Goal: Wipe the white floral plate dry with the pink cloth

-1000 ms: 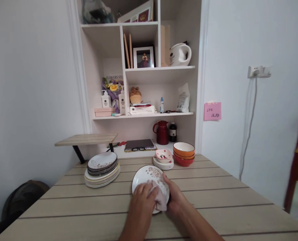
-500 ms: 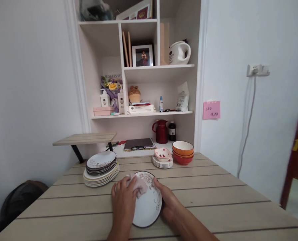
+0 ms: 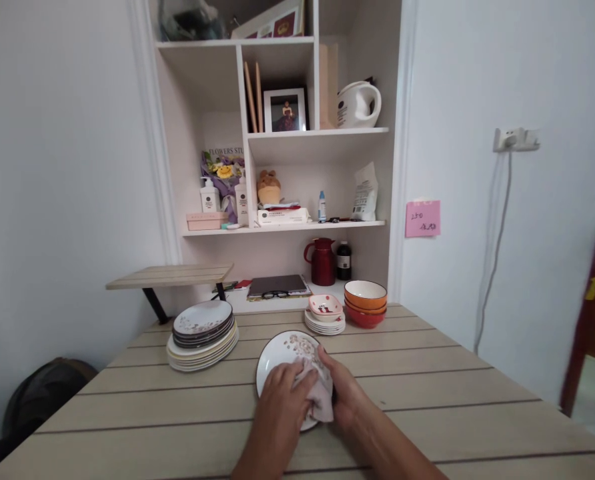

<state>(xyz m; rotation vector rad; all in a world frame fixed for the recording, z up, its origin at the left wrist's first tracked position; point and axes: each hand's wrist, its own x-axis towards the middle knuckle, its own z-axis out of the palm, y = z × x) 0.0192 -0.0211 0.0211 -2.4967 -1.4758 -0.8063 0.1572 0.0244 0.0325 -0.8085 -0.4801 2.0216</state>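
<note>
A white plate (image 3: 271,353) with a dark rim and brown flower print is tilted up above the table, its printed face toward me. At its right edge my right hand (image 3: 346,395) grips it, thumb on the rim and the other fingers hidden behind. My left hand (image 3: 283,405) presses a pale pink cloth (image 3: 320,396) against the plate's lower right face, fingers closed over the cloth. Cloth and hand cover much of the plate's lower half.
On the slatted table (image 3: 427,400), a stack of plates (image 3: 202,337) stands left, small dishes (image 3: 325,317) sit at the back, and stacked orange and red bowls (image 3: 366,303) are beside them. A small raised wooden shelf (image 3: 170,276) juts over the back left. White shelving (image 3: 317,133) rises behind.
My left hand has slid the cloth rightward and down across the plate, from its upper left to its lower right. The plate has shifted slightly up and changed its tilt.
</note>
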